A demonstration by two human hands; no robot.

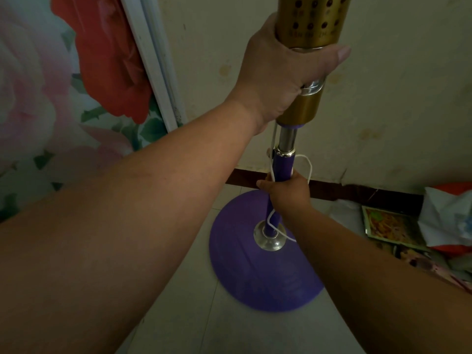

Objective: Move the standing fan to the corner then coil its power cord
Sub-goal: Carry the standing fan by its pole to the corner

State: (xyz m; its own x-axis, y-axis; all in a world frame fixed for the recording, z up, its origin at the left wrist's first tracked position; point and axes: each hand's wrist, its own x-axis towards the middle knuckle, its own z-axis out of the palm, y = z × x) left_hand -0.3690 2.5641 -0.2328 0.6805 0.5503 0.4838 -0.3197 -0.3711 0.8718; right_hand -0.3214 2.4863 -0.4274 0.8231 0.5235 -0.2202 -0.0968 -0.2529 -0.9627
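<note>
While the standing fan (304,103) stands on the tiled floor (178,297) close to the wall (383,85), both hands grip its column, whose long axis runs near vertical, from the round purple base (245,272) up out of the top edge of the view. The left hand (278,75) wraps the gold control section, fingers curled behind it and thumb laid across the front. The right hand (286,190) is clamped lower down on the purple pole, and the white power cord (306,164) is caught in the same grip: one loop stands out above the fist, and another length drops along the pole to the clear collar at the base, then trails off toward the right. The right hand is the nearer to the loose cord, so coiling probably falls to it, with the left hand steadying the column. The base lies just short of the dark skirting board (306,189), beside the flower-printed panel (63,98) at the left; the placing step appears nearly or fully complete. Near the right edge of the floor lie a printed packet (390,226) and crumpled bags (449,218), close enough that the trailing cord could snag on them. The plug end is not visible.
</note>
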